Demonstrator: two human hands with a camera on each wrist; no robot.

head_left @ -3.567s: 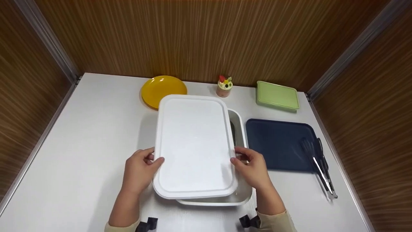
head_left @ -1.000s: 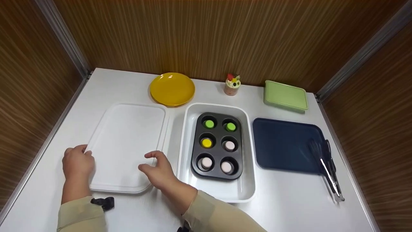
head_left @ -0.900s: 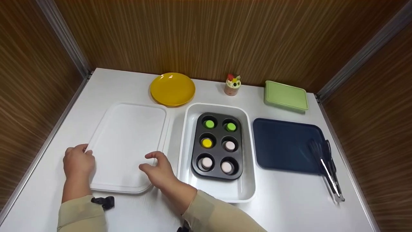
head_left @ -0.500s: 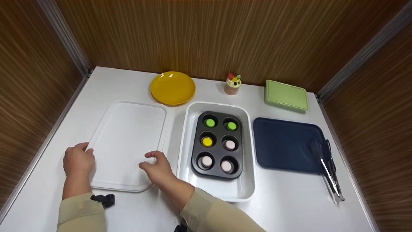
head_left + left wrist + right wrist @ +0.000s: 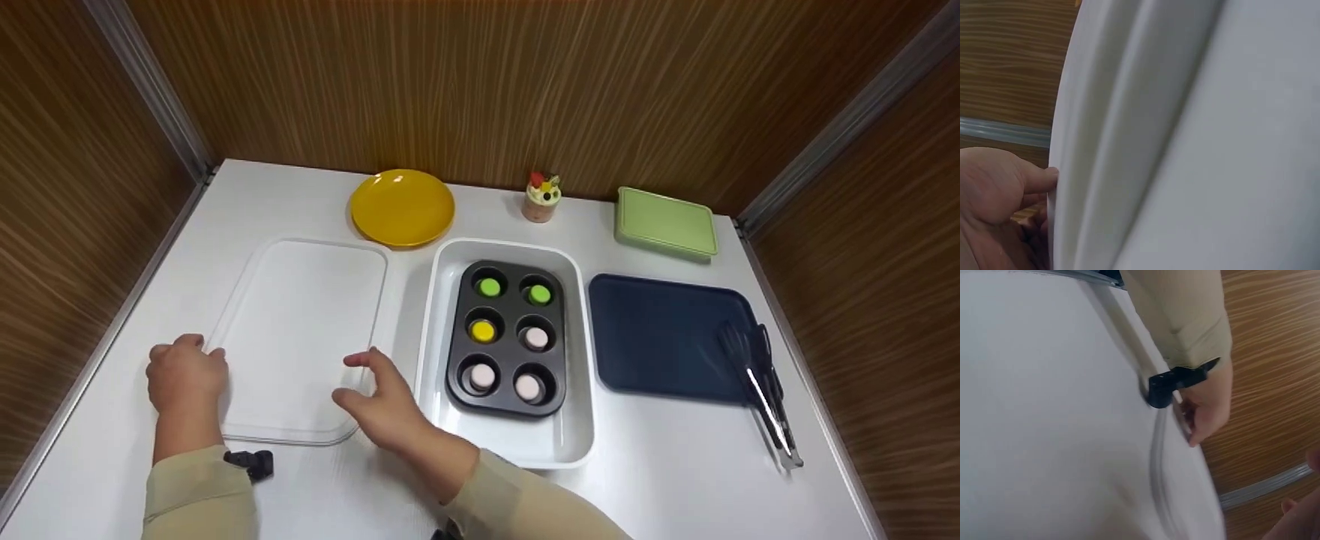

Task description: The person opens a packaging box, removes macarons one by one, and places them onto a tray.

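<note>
The white lid (image 5: pixel 300 337) lies on the left part of the table, in front of the yellow plate. My left hand (image 5: pixel 186 375) holds its left edge; in the left wrist view the thumb (image 5: pixel 1041 179) touches the rim and the other fingers are partly hidden behind it. Over the lid's right edge is my right hand (image 5: pixel 386 401), thumb and forefinger apart with nothing pinched between them. To the right stands a white rectangular bin (image 5: pixel 517 446). Inside it sits a dark muffin tin (image 5: pixel 508 356), its cups holding small green, yellow and pale pink round pieces.
A yellow plate (image 5: pixel 403 208) and a fruit-topped dessert cup (image 5: pixel 541 199) stand along the back. A green lidded box (image 5: pixel 666 223) is at back right. On a navy tray (image 5: pixel 660 337) lies a whisk (image 5: pixel 750 375) beside another dark utensil. Wood-grain walls enclose three sides.
The lid has come off the bin and now lies to its left, exposing the muffin tin. Over the last second both hands have shifted only slightly to the right.
</note>
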